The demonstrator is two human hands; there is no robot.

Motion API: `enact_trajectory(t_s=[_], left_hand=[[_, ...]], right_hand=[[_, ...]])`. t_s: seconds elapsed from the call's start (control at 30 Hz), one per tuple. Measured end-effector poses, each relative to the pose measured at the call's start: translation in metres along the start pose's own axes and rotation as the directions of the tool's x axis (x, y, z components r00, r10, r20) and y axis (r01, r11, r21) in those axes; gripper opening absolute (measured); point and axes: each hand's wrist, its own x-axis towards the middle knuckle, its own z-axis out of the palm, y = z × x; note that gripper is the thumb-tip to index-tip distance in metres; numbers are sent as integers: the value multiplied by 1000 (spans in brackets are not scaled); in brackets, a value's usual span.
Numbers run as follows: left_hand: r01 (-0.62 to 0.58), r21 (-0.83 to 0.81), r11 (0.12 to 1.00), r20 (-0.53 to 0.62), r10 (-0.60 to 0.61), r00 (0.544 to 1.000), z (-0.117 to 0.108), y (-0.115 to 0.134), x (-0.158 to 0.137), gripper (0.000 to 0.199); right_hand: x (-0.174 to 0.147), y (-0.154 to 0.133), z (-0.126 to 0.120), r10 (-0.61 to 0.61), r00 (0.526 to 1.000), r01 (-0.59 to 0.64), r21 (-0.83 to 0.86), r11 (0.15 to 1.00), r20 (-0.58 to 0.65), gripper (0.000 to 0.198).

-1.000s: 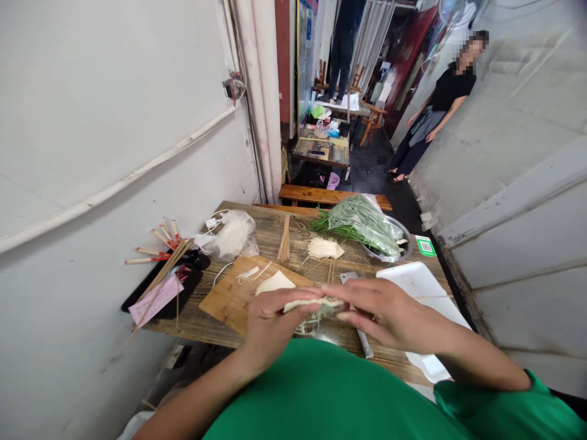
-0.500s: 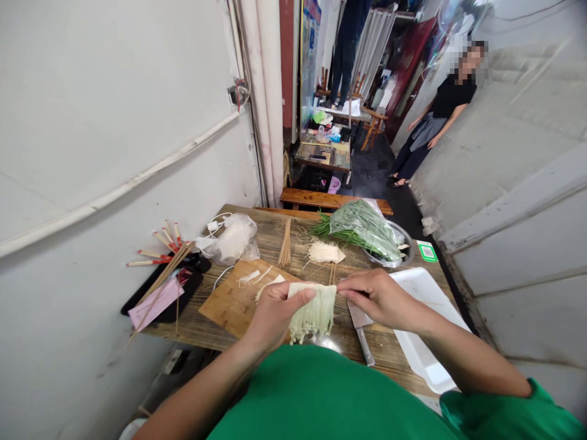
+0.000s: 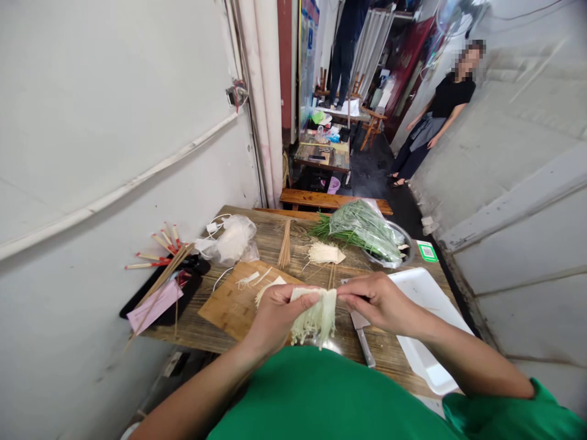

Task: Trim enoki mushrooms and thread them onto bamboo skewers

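QR code on a green-and-white card [image 3: 427,251] near the right edge of the counter [image 3: 267,227], no words or numbers legible

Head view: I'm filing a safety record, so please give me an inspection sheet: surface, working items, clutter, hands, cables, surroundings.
Surface: wooden table, cutting board on it.
Job's things: pale mushroom bundle in hand; another bundle, thin sticks and white tray on the table; knife beside the tray, blade partly hidden.
Clutter: plastic bag, pink paper, bagged greens.
Grip: left hand pinches the held bundle; right hand has its fingertips at the bundle's edge, contents unclear.
Cables: white cable beside the board.
Surroundings: bench beyond the table; person standing near the wall.
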Motion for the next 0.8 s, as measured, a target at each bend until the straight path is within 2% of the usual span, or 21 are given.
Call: enact_trajectory(t_s=[0.17,0.33,0.53,0.8], left_hand=[[-19,23,1000,-21,20,1000,1,0,2,16],[-26,64,998,5,26,1000,-3,7,3,27],[-131,101,986,58,125,990,-8,16,0,21],[-120,52,991,65,116,991,-10,10,1,19]], right_hand=[[1,3,3,-4,999,4,-1,1000,-38,19],[3,3,1,20,997,-18,22,1000,-78,19],[5,0,-2,63,993,-60,37,998,-97,21],[7,1,-1,75,995,-72,51,996,-66,24]])
